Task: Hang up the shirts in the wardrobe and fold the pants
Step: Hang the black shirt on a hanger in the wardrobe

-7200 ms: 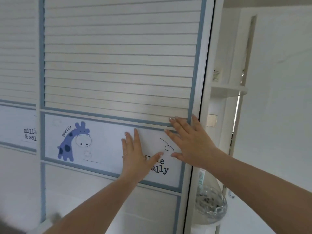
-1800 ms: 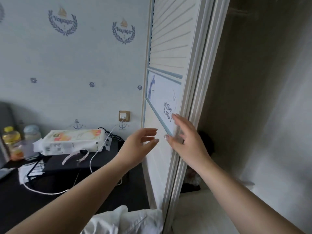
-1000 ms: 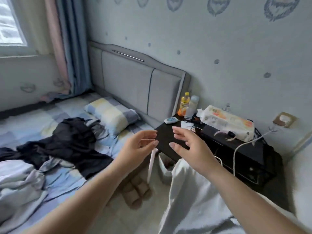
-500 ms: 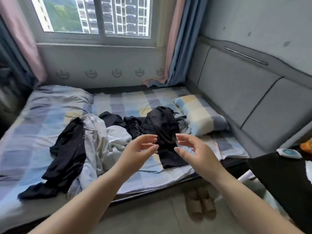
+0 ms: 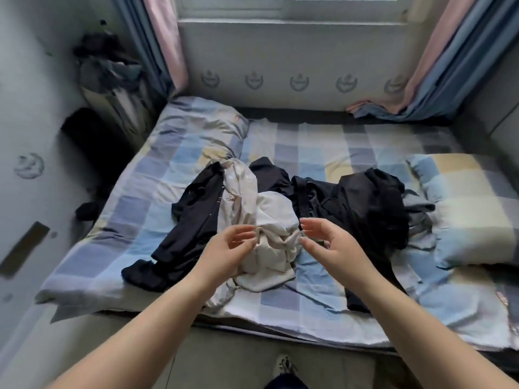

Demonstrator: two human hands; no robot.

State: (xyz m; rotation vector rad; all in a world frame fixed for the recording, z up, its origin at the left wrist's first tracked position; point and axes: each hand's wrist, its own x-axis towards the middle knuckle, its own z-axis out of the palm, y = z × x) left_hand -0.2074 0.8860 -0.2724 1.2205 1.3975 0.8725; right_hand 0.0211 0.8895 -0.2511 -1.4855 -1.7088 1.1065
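Since 0.5 s ago I've closed in on bed (image 5: pixel 140 192); L hand (image 5: pixel 224 252) & R hand (image 5: pixel 328 242), grips loose, empty, over white shirt (image 5: pixel 269 228) w/ black clothes (image 5: pixel 362 203) beside.

Home bedroom, checked bed (image 5: pixel 157 175) under window, pillow (image 5: pixel 466 203), curtains (image 5: pixel 438 66), strewn clothes (image 5: pixel 351 203)

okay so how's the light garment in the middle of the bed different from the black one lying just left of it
The light garment is cream and bunched into a crumpled mound; the black garment is dark and stretched out long toward the bed's near edge. Both hands hover by the light one; neither is near the black one. Both garments lie unfolded on the checked bedsheet, touching.
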